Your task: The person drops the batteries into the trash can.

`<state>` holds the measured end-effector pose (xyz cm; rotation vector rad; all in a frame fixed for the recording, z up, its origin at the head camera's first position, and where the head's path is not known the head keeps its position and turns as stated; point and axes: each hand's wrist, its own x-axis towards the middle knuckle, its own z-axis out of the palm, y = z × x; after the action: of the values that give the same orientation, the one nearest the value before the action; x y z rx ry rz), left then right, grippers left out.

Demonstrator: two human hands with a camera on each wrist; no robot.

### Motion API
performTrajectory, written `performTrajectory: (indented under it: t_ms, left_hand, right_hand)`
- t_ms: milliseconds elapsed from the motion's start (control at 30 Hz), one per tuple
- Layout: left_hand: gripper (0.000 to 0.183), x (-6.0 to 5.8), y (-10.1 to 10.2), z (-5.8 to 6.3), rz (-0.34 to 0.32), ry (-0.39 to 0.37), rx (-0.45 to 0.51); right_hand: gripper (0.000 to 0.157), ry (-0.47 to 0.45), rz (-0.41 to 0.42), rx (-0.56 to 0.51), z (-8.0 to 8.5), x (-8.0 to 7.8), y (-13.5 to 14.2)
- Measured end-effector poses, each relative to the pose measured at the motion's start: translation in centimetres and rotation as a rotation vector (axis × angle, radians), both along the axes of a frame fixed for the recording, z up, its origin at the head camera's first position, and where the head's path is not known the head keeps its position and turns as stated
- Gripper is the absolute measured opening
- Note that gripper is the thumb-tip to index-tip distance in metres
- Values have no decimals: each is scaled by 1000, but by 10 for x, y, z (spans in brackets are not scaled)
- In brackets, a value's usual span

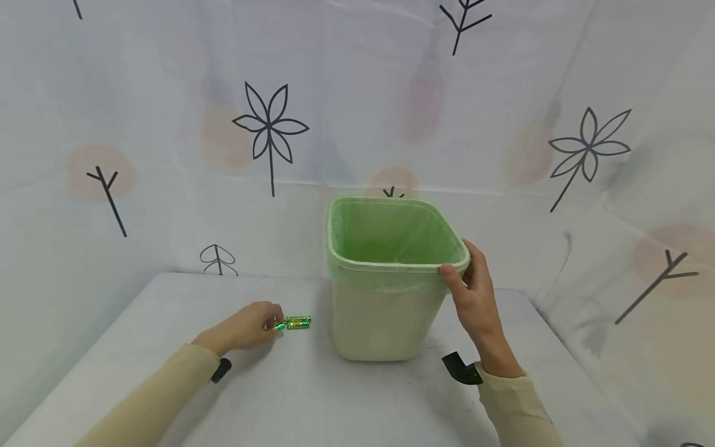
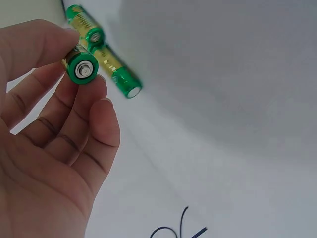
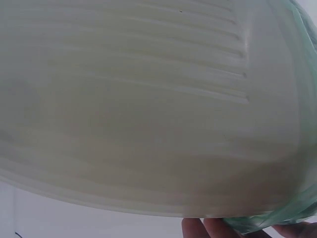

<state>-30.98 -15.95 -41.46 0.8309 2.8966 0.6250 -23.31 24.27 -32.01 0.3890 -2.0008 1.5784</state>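
My left hand (image 1: 246, 327) pinches a green and gold battery (image 2: 81, 68) between thumb and fingers, low over the table. Just beyond its fingertips lie two more batteries (image 1: 298, 322) of the same kind, side by side; the left wrist view shows them behind the held one. A pale trash bin (image 1: 385, 326) stands to their right, lined with a thin green bag (image 1: 391, 231) folded over its rim. At the bin's near right corner, my right hand (image 1: 475, 304) grips the rim, thumb at the front and fingers round the outside. The right wrist view is mostly filled by the bin's ribbed side.
A white cloth covers the table (image 1: 268, 403). Behind it and along both sides hangs a pale curtain (image 1: 346, 112) printed with flowers and twigs. Dark wrist straps (image 1: 462, 369) stick out at the sleeves.
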Motion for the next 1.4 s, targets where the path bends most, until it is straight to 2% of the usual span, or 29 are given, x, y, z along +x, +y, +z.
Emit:
performTrajectory:
  t_ms: [133,400,533,700,833,1067,1400]
  left_hand:
    - [21,0,-2,15,-40,47,-18]
    - [22,1,3,55,-42,78,-59]
    - [23,3,7,73,-44,128,-102]
    - [23,5,13,99,-86,213,-136]
    - [23,7,20,123,-106,247,-136]
    - [25,7,30,161,-103,272,-128]
    - [23,-2,46,206,-148,354,-75]
  right_hand:
    - [55,2,2,-1,0,0,0]
    - [55,3,-4,0,-1,0,-1]
    - [56,8,4,24,-1,1,-1]
    - [56,18,9,40,-2,2,0]
    - [56,18,5,36,-1,2,-1]
    - [56,10,-3,30,-1,1,-1]
    - [56,-1,-4,34,0,2,0]
